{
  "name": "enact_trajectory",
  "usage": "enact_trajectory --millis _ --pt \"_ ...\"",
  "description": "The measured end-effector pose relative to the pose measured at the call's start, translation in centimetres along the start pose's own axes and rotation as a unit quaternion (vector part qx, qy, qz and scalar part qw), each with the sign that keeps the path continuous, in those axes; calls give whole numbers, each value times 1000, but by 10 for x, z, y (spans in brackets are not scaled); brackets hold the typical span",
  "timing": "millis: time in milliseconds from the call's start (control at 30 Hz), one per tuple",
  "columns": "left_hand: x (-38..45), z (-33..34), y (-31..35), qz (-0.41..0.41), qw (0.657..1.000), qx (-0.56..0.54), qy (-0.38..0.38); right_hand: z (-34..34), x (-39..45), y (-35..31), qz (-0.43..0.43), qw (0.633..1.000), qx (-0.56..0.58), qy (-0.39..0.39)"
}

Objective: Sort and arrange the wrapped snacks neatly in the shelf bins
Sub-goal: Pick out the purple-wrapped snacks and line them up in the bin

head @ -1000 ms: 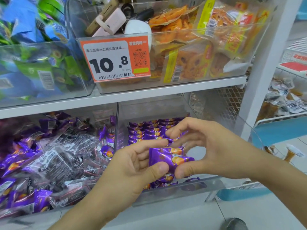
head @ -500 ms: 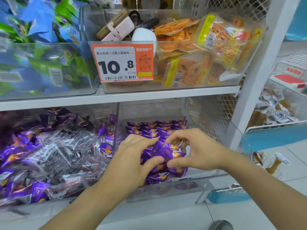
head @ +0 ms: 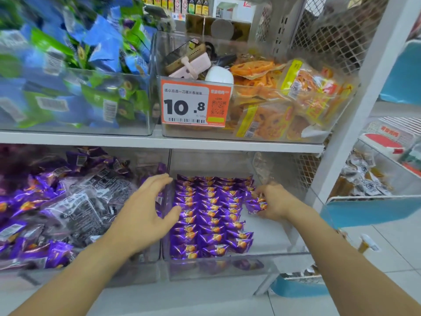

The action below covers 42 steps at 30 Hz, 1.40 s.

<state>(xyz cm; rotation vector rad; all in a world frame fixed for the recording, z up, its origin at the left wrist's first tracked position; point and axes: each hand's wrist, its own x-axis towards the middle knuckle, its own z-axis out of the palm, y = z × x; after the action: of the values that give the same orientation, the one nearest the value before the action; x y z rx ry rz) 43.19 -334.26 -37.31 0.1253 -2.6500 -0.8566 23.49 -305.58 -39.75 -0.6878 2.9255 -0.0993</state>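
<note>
Landmark: clear bin (head: 218, 262) on the lower shelf, its front wall nearest me; every place below is given from it.
Snacks: purple wrapped snacks (head: 205, 215) lie inside this bin in tidy overlapping rows, filling its left and middle; the floor along its right wall is bare.
Right hand: my right hand (head: 275, 201) is inside the bin near the right wall, fingers curled round one purple packet (head: 256, 205) at the right edge of the rows.
Left hand: my left hand (head: 148, 210) sits over the bin's left wall, fingers spread and loosely bent, holding nothing that I can see; whether it touches the wall I cannot tell.
Neighbour: left of the bin, a second bin (head: 68, 213) holds a loose heap of the same purple packets.
Above: an orange price tag (head: 196, 103) hangs on the bin one shelf up.
Step, as I judge it: starting a new column on the right.
Risk: packets are slick and only overlap, so I reckon setting this one down skewed, or dragging my wrist back across the rows, could fan them out of line.
Risk two: my left hand could nudge the heap over the dividing wall.
</note>
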Motion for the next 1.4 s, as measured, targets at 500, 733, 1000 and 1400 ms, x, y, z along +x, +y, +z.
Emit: enact_trajectory --millis 500,733,1000,1400 --pt "-6 9 -8 4 1000 -17 19 21 2 1 39 992 96 65" --pt "-6 10 -8 -14 1000 -18 12 22 2 -1 56 992 101 49" --pt "-4 9 -8 -13 1000 -13 12 18 -1 3 54 986 148 61" --pt "-5 10 -10 -21 1000 -17 5 21 1 8 83 966 240 53"
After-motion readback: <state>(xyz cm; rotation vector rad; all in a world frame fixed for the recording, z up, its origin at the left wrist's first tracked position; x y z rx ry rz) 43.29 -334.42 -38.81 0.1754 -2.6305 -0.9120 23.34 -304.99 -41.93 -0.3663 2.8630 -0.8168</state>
